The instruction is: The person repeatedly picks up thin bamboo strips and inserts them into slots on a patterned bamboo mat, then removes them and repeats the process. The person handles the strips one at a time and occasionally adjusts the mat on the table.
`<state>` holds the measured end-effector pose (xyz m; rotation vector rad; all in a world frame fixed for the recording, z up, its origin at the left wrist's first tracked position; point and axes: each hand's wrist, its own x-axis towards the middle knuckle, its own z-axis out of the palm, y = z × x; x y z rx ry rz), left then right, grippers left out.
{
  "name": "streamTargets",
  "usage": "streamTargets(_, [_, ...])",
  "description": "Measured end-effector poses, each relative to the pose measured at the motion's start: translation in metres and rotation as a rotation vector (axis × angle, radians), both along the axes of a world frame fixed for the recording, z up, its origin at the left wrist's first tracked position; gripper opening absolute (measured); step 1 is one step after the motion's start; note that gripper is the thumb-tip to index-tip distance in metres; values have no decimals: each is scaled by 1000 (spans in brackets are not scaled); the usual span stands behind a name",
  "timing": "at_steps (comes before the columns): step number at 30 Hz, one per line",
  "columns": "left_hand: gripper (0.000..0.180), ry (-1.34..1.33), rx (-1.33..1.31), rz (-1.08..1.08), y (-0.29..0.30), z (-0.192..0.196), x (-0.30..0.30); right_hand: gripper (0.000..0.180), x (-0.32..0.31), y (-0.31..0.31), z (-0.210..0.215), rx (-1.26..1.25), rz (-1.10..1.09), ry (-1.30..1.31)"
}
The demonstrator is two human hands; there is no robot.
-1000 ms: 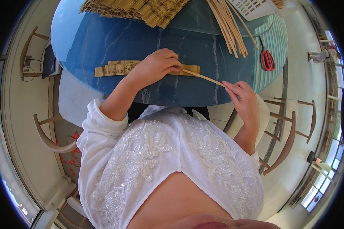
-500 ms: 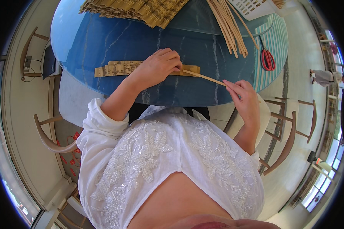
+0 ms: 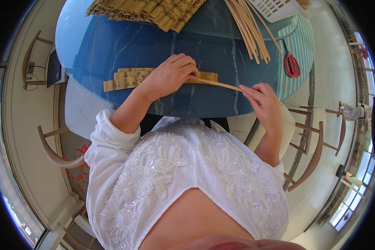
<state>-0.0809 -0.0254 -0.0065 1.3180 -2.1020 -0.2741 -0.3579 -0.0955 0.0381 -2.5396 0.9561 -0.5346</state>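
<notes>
A narrow woven band of tan strips (image 3: 127,78) lies flat on the round blue table (image 3: 112,46). My left hand (image 3: 168,75) rests on the band's right part, fingers curled and pressing it down. One loose tan strip (image 3: 221,84) runs out from under that hand to the right. My right hand (image 3: 264,102) pinches the strip's far end near the table's front edge.
A large woven mat (image 3: 150,10) lies at the table's far side. A bundle of long strips (image 3: 248,29) and red-handled scissors (image 3: 291,64) lie at the right, a white basket (image 3: 275,8) behind them. Wooden chairs (image 3: 316,141) stand around.
</notes>
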Motion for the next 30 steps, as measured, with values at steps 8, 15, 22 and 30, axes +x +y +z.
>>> streamTargets(8, [12,15,-40,34,4,4,-1,28,10,-5,-9,16,107,-30])
streamTargets(15, [21,578,270,293,69,21,-12,28,10,-3,-10,99,58,-68])
streamTargets(22, [35,1461,702,391,86,-3,-18,29,15,9,-5,209,87,-81])
streamTargets(30, [33,1586,394,458,93,-11,-30,30,28,33,-11,267,129,-111])
